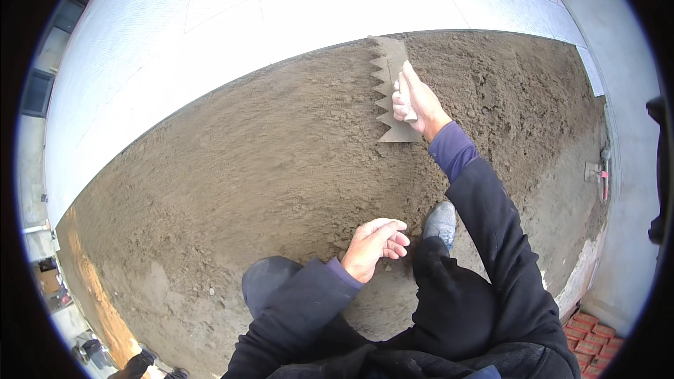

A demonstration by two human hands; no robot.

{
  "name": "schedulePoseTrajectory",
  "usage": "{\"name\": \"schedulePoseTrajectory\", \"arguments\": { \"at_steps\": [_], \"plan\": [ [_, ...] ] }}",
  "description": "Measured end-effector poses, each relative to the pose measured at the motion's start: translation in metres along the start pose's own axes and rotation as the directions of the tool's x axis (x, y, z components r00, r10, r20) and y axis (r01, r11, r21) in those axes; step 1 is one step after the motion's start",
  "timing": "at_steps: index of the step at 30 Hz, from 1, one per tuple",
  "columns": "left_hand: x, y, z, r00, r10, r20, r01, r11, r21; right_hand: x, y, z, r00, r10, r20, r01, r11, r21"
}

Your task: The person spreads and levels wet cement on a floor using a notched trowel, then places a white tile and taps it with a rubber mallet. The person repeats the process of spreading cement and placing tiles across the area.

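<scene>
Right hand (418, 103) of mine grips a gray toothed trowel (390, 76) on brown dirt (260, 154), its far tip by the edge of the white floor (281, 3), with wide room to its left, while my left hand (373, 247), empty and loosely curled, hangs near my shoe (440, 223).

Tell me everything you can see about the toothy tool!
The toothy tool is a flat, pale grey plate, metal by its look, with big pointed teeth along its left edge. It seems to rest on rough grey-brown mortar, its far end near the white slabs. The right hand grips its pale handle, which is mostly hidden.
</scene>
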State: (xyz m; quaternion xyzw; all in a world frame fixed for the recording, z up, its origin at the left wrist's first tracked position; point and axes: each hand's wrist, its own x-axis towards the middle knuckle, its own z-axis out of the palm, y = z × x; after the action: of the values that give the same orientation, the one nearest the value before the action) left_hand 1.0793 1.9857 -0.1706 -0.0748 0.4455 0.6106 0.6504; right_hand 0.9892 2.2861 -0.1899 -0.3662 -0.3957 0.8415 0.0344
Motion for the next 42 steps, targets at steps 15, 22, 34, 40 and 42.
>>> {"name": "schedulePoseTrajectory", "arguments": {
  "at_steps": [15, 22, 34, 40, 42],
  "plan": [
    [0.019, -0.011, 0.024, 1.0, -0.013, -0.01, 0.014, 1.0, 0.022, 0.013, 0.083, 0.142, 0.976, 0.12, 0.183, -0.055, 0.944, -0.326],
    [0.014, -0.013, 0.036, 0.998, 0.048, -0.026, -0.048, 0.999, 0.018, 0.011, 0.097, 0.179, 0.969, 0.045, 0.242, 0.107, 0.81, -0.577],
    [-0.031, 0.003, -0.008, 0.997, 0.074, -0.032, -0.076, 0.996, -0.054, 0.024, 0.018, 0.017, 0.986, -0.133, -0.1, 0.086, 0.92, -0.382],
    [-0.041, -0.003, 0.0, 0.993, 0.116, -0.004, -0.116, 0.991, -0.072, 0.002, -0.014, -0.058, 0.916, -0.269, -0.296, 0.24, 0.962, -0.129],
    [-0.041, -0.01, 0.006, 0.993, 0.111, 0.023, -0.111, 0.994, -0.025, -0.009, -0.009, -0.048, 0.944, -0.227, -0.238, 0.202, 0.971, -0.126]
  ]
}}
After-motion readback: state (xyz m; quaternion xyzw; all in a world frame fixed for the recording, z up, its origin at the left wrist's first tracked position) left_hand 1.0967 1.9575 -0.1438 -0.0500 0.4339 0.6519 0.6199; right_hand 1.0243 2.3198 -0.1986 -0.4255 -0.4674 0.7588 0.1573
